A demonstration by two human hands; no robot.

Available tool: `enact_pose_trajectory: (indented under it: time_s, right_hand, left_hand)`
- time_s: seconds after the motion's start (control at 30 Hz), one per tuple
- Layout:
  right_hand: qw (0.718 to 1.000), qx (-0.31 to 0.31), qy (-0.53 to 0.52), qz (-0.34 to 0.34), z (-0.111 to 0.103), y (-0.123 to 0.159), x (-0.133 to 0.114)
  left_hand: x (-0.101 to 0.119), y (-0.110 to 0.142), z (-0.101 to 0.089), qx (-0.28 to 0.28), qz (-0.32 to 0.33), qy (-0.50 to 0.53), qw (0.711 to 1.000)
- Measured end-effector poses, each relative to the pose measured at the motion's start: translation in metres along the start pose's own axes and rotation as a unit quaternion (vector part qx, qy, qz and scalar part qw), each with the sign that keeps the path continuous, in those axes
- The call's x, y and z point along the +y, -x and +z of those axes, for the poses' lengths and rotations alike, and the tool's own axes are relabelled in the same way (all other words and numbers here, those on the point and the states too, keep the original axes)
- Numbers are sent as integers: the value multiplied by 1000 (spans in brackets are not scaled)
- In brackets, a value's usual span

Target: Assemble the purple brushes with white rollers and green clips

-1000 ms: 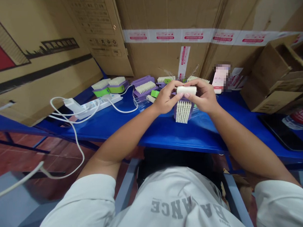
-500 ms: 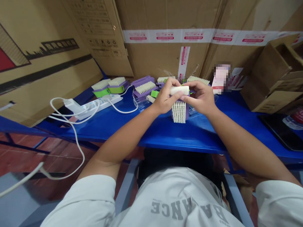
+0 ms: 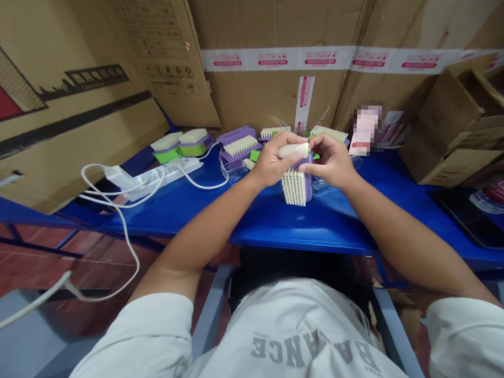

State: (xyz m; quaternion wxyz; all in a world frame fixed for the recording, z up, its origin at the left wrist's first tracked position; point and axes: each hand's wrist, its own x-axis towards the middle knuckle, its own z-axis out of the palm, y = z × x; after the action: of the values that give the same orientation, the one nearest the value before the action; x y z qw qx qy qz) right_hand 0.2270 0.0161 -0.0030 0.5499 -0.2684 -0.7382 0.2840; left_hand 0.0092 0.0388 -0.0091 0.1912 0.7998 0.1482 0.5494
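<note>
Left hand [image 3: 273, 158] grasps the white piece [image 3: 292, 151] beyond the brush [image 3: 294, 188]; right hand [image 3: 334, 161] pinches its right end. I judge this adjustment; next calls for steady alignment.

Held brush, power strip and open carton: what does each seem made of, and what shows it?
Held brush: purple, probably plastic body; the even, off-white bristles look synthetic, though their fibre is uncertain.
Power strip: likely hard white plastic, given its smooth casing.
Open carton: matte brown cardboard, shown by folded flaps.
</note>
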Motion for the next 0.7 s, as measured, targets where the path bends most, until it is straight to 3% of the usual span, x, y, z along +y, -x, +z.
enact_pose_trajectory:
  time_s: [0.33,0.7]
  right_hand:
    - [999,17,14,-26,5,-2,-8]
    - [999,25,20,-35,-1,2,1]
  left_hand:
    - [-6,2,-5,-43,-1,47,998]
    - [-5,2,-4,-12,55,-14,998]
